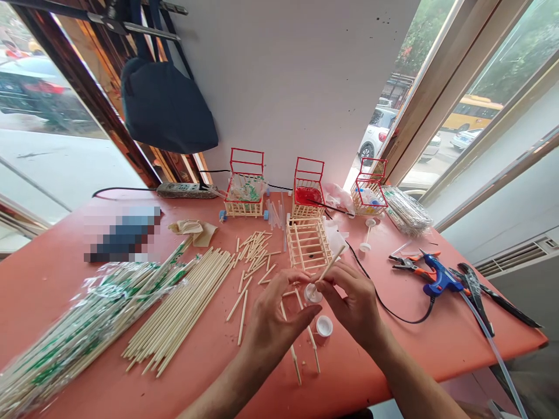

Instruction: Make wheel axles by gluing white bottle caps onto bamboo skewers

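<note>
My right hand (351,297) pinches a short wooden stick (332,263), which slants up to the right. The stick's lower end meets a white plastic cap (312,294). Curved around that cap is my left hand (279,308), its thumb and fingertips at the rim. Whether the stick passes through the cap is hidden by fingers. Another white cap (324,326) lies on the table just below. Under my hands is a stick frame (311,334), partly covered. Behind them stands a slatted stick basket body (309,241).
Cut stick pieces (253,253), long sticks (183,308) and bagged sticks (100,326) lie left. Three small red-handled carts (244,206) line the wall. A blue glue gun (439,278) with a cord, and pliers (408,265), lie right. A capped axle (367,235) lies behind.
</note>
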A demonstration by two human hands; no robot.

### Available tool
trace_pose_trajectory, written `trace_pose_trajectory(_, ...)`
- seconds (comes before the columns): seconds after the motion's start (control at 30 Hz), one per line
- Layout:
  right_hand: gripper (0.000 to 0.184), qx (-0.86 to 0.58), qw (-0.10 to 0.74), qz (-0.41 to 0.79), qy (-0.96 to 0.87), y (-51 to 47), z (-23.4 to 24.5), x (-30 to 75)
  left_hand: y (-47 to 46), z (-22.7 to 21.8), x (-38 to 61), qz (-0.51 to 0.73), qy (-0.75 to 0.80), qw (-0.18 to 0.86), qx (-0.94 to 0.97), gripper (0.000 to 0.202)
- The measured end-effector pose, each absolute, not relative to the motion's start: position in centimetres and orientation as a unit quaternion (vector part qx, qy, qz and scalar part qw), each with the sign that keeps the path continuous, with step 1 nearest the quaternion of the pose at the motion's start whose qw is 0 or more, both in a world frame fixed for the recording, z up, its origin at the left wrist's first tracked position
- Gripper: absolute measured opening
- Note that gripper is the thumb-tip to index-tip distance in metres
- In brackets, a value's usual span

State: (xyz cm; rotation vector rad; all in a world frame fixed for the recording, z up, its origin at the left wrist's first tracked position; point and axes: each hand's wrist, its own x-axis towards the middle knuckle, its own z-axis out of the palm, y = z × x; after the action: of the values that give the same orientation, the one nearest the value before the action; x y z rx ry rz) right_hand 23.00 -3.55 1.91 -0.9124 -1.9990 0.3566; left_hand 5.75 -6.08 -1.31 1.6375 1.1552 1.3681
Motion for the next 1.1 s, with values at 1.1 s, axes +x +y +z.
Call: trace_pose_trajectory(1.1,0.025,-0.381,0.44,0.144,-0.8,-3.58,1.94,22.8,-6.07,-1.36,5.72,0.542,0.425,0.307,0.657,0.015)
